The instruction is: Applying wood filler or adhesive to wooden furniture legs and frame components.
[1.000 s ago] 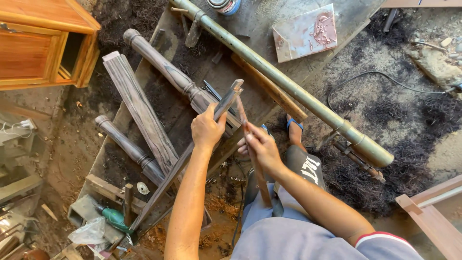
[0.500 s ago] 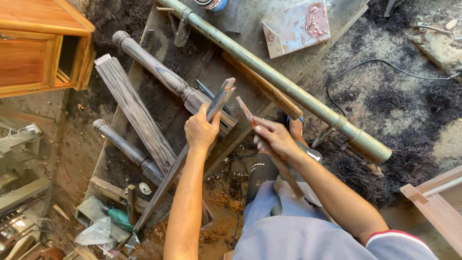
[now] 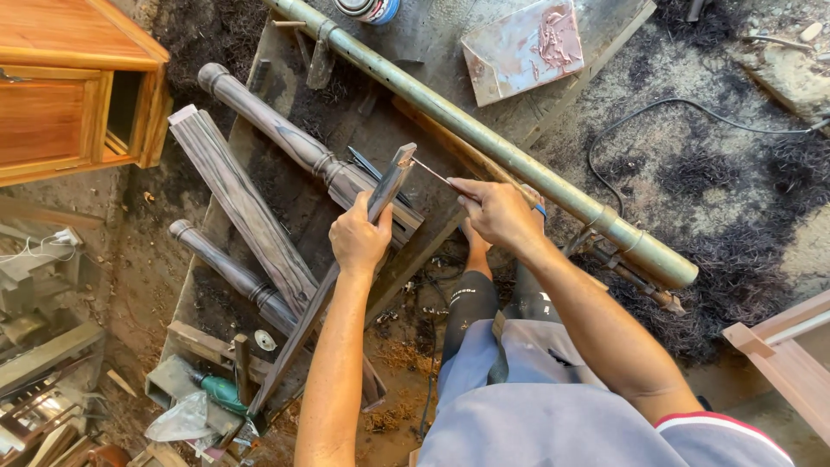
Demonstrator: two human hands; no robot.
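The left hand [image 3: 359, 238] grips a long dark wooden strip [image 3: 346, 277] slanting across the bench [image 3: 398, 112]. The right hand [image 3: 497, 212] holds a thin metal rod [image 3: 430, 172] against the strip's top end, beside a green pipe [image 3: 519, 164].

Grey streaked wooden slat [image 3: 363, 233]; olive-green pipe [image 3: 519, 164]; orange-brown cabinet [image 3: 69, 104].

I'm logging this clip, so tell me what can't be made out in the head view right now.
- Thin tool: its handle is hidden inside the right hand.
- Dark stick: its lower end is lost among clutter; the left hand covers its middle.
- Can: cut off by the top edge.
- Feet: hidden by the person's knees.
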